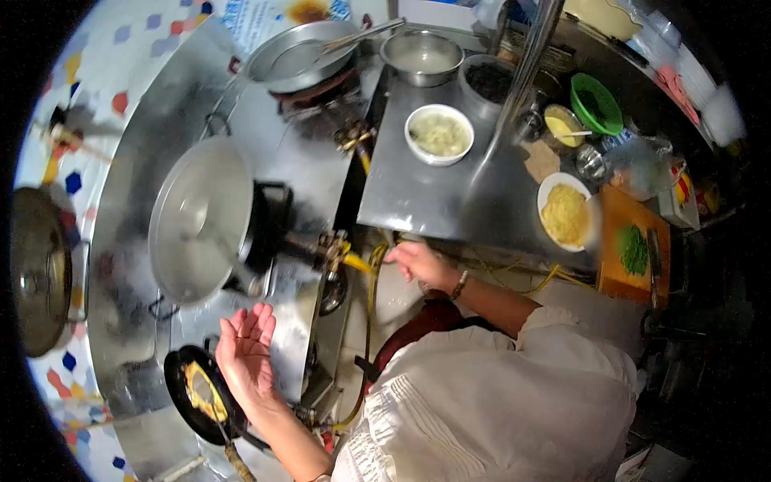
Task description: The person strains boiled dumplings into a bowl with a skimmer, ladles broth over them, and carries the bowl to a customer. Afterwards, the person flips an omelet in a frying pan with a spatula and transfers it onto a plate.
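Clock positions are read from the centre of my head view, twelve at the top edge. At eight o'clock I have the left hand (250,363) palm up, fingers extended and slightly apart. Just beyond it, also at eight, I find the frying pan (178,395); a yellow, browned egg-like piece (194,384) lies in it. A utensil with a patterned handle (238,461) reaches over the pan's near side.

Close to centre, towards five o'clock, is the right hand (421,265), a bracelet (459,284) at its wrist. Its fingers are partly curled with one pointing outward; I cannot tell whether they meet. A yellow hose (357,262) shows near it; I cannot confirm contact.

At nine o'clock a large metal pot (199,217) sits at a burner on the steel stove (297,145), with haze around it.

At three o'clock, on the worktop (490,205), I note a white plate (546,186) bearing yellow food; beyond it, a cutting board (641,206) carries chopped greens (634,250) and a knife (654,255). At one o'clock stands a white bowl (439,158) with pale contents. Farther out are a steel bowl (422,78) at twelve, a green bowl (609,112) at two, and a wide metal pan (281,60) at eleven.
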The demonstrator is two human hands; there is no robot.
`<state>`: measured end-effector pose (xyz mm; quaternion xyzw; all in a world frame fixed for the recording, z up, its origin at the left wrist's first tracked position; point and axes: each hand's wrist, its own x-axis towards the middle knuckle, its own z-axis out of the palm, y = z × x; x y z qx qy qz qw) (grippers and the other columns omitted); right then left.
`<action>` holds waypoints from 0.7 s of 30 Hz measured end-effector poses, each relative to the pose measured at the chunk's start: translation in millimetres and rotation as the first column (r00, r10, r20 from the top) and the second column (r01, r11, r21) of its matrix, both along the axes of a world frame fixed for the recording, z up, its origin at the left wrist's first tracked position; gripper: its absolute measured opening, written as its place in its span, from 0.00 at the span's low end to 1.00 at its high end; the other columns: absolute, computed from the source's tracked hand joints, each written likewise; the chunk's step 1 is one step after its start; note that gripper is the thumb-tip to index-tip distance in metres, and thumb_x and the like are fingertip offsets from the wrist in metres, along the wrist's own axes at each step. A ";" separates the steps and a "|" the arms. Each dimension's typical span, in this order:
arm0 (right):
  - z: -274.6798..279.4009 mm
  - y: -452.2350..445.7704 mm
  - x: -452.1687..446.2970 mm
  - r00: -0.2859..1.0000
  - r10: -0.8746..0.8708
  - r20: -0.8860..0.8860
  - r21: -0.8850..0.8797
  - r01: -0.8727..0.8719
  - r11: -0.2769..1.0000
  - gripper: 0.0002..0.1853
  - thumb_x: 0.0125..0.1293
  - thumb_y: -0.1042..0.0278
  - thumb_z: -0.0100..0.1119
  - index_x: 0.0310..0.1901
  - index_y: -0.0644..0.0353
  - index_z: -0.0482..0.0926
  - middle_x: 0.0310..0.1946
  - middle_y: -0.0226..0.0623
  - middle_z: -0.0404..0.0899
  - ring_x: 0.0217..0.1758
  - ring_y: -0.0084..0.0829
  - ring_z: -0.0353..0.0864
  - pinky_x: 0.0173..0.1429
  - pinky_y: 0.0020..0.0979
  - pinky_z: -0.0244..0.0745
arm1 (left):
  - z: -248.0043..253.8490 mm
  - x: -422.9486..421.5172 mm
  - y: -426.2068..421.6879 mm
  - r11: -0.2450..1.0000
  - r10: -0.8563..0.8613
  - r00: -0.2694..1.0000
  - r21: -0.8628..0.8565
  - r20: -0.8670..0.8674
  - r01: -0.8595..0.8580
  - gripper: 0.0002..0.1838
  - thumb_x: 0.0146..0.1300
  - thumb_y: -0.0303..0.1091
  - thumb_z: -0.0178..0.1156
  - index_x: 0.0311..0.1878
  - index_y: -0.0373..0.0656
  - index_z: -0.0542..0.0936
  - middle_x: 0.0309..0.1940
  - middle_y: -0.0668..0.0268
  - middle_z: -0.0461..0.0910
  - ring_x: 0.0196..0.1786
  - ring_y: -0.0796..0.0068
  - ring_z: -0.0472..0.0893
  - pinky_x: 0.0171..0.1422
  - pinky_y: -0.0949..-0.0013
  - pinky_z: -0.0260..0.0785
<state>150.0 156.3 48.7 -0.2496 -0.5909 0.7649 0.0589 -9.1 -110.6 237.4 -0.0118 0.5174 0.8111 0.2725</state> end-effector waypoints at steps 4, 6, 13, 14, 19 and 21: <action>-8.7 130.2 22.3 0.937 -0.327 0.125 0.021 0.327 0.945 0.12 0.68 0.62 0.44 0.41 0.63 0.72 0.23 0.25 0.68 0.21 0.16 0.65 0.27 0.20 0.67 | -11.2 -25.9 72.7 0.965 0.155 0.962 0.173 0.226 -0.196 0.27 0.58 0.45 0.59 0.43 0.24 0.69 0.36 0.40 0.75 0.44 0.47 0.77 0.48 0.51 0.75; -14.2 175.2 31.3 0.923 -0.356 0.147 0.045 0.353 0.934 0.12 0.68 0.62 0.44 0.41 0.63 0.72 0.23 0.25 0.68 0.21 0.17 0.66 0.27 0.20 0.68 | -9.3 -39.1 83.5 0.932 0.274 0.914 0.151 0.298 -0.328 0.26 0.58 0.43 0.60 0.43 0.25 0.69 0.34 0.42 0.76 0.39 0.51 0.80 0.39 0.61 0.79; -31.0 209.1 28.4 0.896 -0.423 0.137 -0.174 0.443 0.880 0.12 0.66 0.59 0.49 0.33 0.59 0.70 0.20 0.27 0.70 0.18 0.18 0.68 0.24 0.22 0.69 | -6.0 -35.7 62.2 0.977 0.202 0.929 -0.004 0.309 -0.212 0.12 0.63 0.31 0.49 0.35 0.28 0.71 0.17 0.64 0.69 0.13 0.78 0.65 0.14 0.75 0.57; -32.0 209.7 28.1 0.897 -0.420 0.135 -0.181 0.439 0.880 0.12 0.66 0.59 0.49 0.33 0.59 0.70 0.20 0.27 0.70 0.18 0.18 0.68 0.24 0.22 0.69 | -3.1 -25.3 70.1 0.977 0.207 0.930 -0.008 0.304 -0.215 0.12 0.63 0.31 0.49 0.35 0.28 0.71 0.17 0.64 0.69 0.13 0.78 0.65 0.14 0.75 0.57; -34.6 212.6 31.7 0.896 -0.413 0.163 -0.212 0.440 0.873 0.12 0.65 0.58 0.50 0.33 0.59 0.70 0.22 0.28 0.70 0.18 0.19 0.68 0.24 0.22 0.68 | -24.3 12.6 66.3 0.421 0.121 0.882 -0.781 -0.455 -0.461 0.03 0.47 0.21 0.54 0.25 0.34 0.70 0.13 0.62 0.70 0.12 0.74 0.69 0.15 0.71 0.60; -35.4 218.6 31.8 0.899 -0.410 0.155 -0.206 0.436 0.876 0.13 0.65 0.57 0.50 0.33 0.59 0.70 0.22 0.28 0.69 0.18 0.19 0.68 0.24 0.22 0.68 | -16.5 32.9 82.0 0.131 -0.165 0.789 -0.806 -0.592 -0.577 0.06 0.46 0.16 0.57 0.27 0.32 0.69 0.14 0.59 0.72 0.12 0.74 0.72 0.12 0.71 0.63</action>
